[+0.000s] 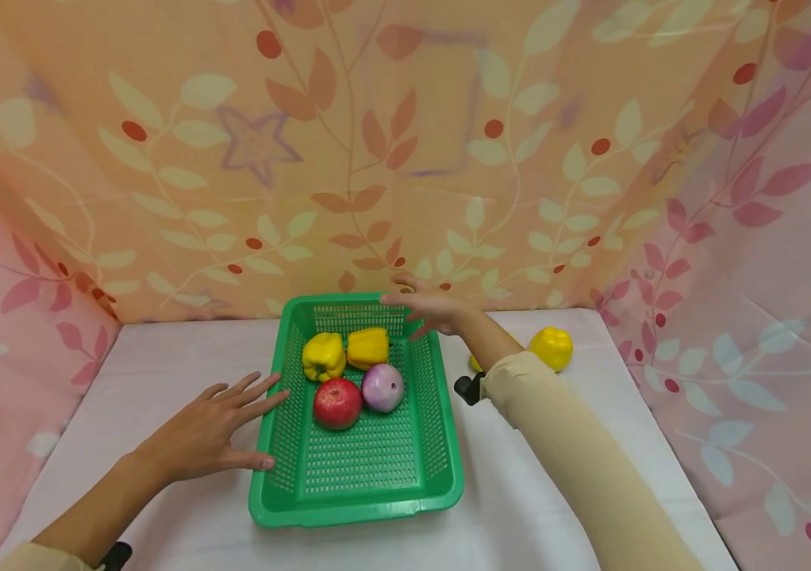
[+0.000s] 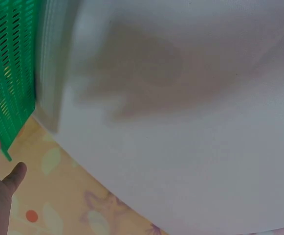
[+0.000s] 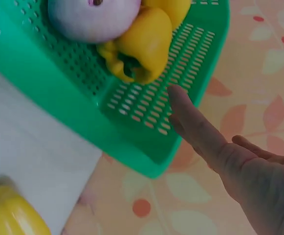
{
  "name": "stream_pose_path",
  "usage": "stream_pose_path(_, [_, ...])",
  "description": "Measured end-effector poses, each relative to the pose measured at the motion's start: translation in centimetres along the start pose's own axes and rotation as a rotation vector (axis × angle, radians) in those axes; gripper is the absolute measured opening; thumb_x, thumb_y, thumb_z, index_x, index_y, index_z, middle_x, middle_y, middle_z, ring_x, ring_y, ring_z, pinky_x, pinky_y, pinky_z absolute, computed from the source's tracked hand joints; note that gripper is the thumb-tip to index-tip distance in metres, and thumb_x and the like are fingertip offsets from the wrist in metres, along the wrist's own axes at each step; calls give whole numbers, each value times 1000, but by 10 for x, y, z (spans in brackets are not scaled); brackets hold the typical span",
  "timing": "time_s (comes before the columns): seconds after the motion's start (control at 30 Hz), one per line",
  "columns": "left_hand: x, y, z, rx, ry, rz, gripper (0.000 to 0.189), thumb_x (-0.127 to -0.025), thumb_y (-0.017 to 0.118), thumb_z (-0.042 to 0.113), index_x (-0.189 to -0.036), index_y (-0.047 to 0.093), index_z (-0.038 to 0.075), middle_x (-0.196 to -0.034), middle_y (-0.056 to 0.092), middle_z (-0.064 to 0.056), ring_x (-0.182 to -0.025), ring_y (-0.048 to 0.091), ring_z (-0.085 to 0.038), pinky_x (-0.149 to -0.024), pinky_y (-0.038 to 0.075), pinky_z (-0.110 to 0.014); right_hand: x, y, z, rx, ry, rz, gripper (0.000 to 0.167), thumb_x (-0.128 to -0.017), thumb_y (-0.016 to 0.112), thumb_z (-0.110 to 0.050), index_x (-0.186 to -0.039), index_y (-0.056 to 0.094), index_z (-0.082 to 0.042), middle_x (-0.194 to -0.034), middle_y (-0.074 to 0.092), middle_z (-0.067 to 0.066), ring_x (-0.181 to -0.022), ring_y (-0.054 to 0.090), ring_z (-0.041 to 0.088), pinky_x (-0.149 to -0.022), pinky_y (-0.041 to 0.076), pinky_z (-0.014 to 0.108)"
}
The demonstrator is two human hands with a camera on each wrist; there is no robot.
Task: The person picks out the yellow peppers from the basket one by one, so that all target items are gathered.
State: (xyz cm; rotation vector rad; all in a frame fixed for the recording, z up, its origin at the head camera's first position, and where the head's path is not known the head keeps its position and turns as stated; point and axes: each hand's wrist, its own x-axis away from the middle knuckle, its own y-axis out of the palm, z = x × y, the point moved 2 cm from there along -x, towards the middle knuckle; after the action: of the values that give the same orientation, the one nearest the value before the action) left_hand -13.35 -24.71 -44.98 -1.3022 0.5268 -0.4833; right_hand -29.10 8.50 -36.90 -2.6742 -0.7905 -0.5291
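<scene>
A green plastic basket (image 1: 363, 514) stands on the white-covered table. Inside its rear half are two yellow bell peppers (image 1: 323, 357), a pomegranate (image 1: 337, 403) and a purple-and-white onion (image 1: 382, 388). At the basket's left rim, my left hand (image 1: 213, 428) spreads its fingers and holds nothing; whether the fingertips touch the rim I cannot tell. My right hand (image 1: 430, 308) hovers over the far right corner with loose fingers and nothing in them. In the right wrist view, one basket pepper (image 3: 142, 46) lies near that hand's fingertips.
To the right of the basket, a yellow bell pepper (image 1: 551, 349) lies on the table (image 1: 498, 476). Another pepper (image 1: 478, 365) is mostly hidden behind my right forearm. Leaf-patterned cloth (image 1: 348, 159) hangs behind the table and on both sides.
</scene>
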Motion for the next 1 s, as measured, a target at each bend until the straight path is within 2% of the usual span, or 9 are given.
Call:
stream_pose_path(0.13, [0,0,0,5,-6,-11,95,-76,66,74,-151,45,19,-159,36,-8,-142,36,-42,-102,39,-65,-12,12,9,-26,17,9,79,-97,64,-30,-159,18,-18,-166,7,8,-141,27,54,-86,55,57])
stream_pose_path(0.23, [0,-1,0,8,2,-2,95,-76,66,74,-151,45,19,-158,37,-8,-141,37,-42,-101,40,-65,-19,21,15,-43,32,26,80,-96,66,-31,-159,18,-17,-165,11,11,-141,26,54,-81,57,56])
stream_pose_path(0.53, [0,-1,2,9,17,21,94,-77,68,72,-150,47,18,-157,39,-9,-139,39,-43,-99,41,-65,-34,42,31,-55,56,53,82,-96,67,-30,-160,18,-13,-163,16,16,-142,31,43,-87,52,63])
stream_pose_path(0.7, [0,2,0,13,15,10,94,-76,69,72,-151,45,19,-158,38,-9,-140,37,-43,-100,41,-65,-40,47,37,-41,67,62,81,-96,67,-30,-159,20,-13,-165,5,12,-143,30,39,-83,55,59])
stream_pose_path(0.83, [-1,2,-1,15,14,8,95,-76,69,72,-151,45,20,-158,37,-9,-141,37,-43,-101,40,-65,-45,47,41,-30,78,88,81,-94,70,-30,-158,24,-13,-165,4,12,-142,33,40,-76,59,53])
stream_pose_path(1.0, [0,1,-2,13,7,2,95,-76,69,72,-151,45,19,-158,37,-9,-141,37,-43,-101,40,-65,-48,49,43,14,69,86,80,-94,70,-23,-158,25,-12,-164,9,14,-138,38,39,-82,57,54])
